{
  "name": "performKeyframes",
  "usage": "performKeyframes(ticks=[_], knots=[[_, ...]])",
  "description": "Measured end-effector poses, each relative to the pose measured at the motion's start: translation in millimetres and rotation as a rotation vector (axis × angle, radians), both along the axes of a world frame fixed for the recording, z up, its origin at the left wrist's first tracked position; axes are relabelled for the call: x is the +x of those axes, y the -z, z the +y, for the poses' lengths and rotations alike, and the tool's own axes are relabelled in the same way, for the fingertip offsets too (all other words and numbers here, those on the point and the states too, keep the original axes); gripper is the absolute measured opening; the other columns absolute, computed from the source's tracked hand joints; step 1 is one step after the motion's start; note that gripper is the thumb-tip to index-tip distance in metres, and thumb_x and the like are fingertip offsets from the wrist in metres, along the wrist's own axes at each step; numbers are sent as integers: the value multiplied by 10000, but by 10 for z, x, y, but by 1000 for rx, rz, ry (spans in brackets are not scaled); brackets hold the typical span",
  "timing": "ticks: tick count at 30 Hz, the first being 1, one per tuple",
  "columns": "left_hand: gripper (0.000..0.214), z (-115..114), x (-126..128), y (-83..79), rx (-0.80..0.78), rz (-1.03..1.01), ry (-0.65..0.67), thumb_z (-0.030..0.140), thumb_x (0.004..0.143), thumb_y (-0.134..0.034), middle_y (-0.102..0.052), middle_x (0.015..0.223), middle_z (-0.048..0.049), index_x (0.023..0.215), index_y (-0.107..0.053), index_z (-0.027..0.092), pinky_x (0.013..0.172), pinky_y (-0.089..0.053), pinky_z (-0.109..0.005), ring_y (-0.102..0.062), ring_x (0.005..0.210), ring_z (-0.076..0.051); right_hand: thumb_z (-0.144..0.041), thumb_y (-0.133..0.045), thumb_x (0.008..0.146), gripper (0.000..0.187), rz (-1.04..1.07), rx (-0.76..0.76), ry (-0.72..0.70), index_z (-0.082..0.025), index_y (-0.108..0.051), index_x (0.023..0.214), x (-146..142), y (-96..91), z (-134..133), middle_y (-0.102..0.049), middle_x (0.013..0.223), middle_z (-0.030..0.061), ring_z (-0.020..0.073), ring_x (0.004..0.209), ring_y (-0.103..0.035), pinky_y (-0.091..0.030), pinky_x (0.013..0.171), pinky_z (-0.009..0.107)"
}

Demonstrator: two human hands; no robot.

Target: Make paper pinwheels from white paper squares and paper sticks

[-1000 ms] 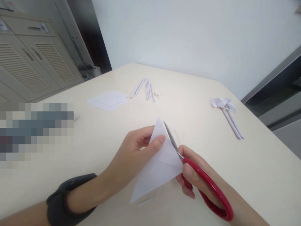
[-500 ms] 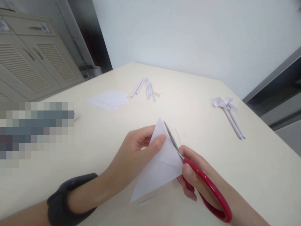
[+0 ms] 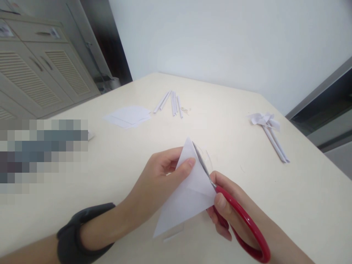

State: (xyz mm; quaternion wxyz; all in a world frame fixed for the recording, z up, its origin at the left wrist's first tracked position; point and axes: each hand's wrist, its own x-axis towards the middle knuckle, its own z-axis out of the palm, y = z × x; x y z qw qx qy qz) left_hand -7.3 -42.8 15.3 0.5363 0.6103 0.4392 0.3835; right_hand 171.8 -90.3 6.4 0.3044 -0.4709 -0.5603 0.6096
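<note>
My left hand (image 3: 158,179) pinches a folded white paper triangle (image 3: 187,194) near its top corner, thumb on the front face, and holds it just above the cream table (image 3: 275,205). Red-handled scissors (image 3: 239,216) are gripped in my right hand (image 3: 224,209), fingers through the loops. Their metal blades run along the triangle's upper right edge and look nearly closed. A dark band sits on my left wrist. A thin paper strip (image 3: 173,234) lies on the table below the triangle.
Further back lie a stack of flat white sheets (image 3: 128,116), several rolled paper sticks (image 3: 172,102) and some small pins (image 3: 185,110). A paper pinwheel on sticks (image 3: 268,130) rests at the right. A louvred cabinet (image 3: 33,69) stands to the left, a blurred patch below it.
Hardly any change: the scissor handles have closed a little and dropped slightly along the paper's edge. My left hand keeps the same pinch on the triangle.
</note>
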Motion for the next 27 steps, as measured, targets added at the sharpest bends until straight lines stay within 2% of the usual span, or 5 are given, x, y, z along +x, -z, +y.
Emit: performKeyframes(ticks=[9, 14, 18, 24, 27], knots=[[246, 6, 9, 4, -52, -52, 17, 370, 858, -495, -571, 676, 12, 737, -574, 171, 454, -375, -161, -472, 561, -99, -523, -432, 871, 298, 48, -97, -27, -242, -333, 848, 10, 47, 5, -422, 622, -68, 55, 459, -329, -273, 440, 203], [232, 15, -16, 27, -138, -137, 40, 367, 853, -507, -594, 685, 5, 778, -613, 174, 457, -389, -169, -489, 556, -102, -524, -455, 862, 311, 20, -69, -41, -235, -344, 836, 10, 3, 31, -353, 546, -88, 54, 445, -298, -210, 420, 197], [239, 26, -30, 46, -205, -203, 67, 382, 852, -514, -617, 714, -3, 786, -620, 179, 465, -401, -170, -516, 566, -103, -529, -460, 857, 312, 30, -104, -24, -230, -373, 839, 1, -30, 27, -324, 546, -80, 65, 457, -298, -204, 430, 211], [239, 13, 4, 9, -207, -193, 118, 378, 853, -522, -630, 722, 2, 769, -621, 176, 480, -417, -158, -542, 579, -97, -521, -533, 815, 322, -76, 8, 169, -205, -470, 819, 5, -46, -18, -426, 654, -18, 111, 580, -420, -320, 513, 238], [238, 7, 16, -3, -202, -173, 110, 369, 859, -511, -630, 711, 4, 766, -619, 178, 478, -420, -161, -544, 578, -101, -512, -528, 822, 310, -94, 4, 167, -204, -490, 828, 24, -24, -41, -425, 650, -17, 113, 575, -421, -330, 519, 243]])
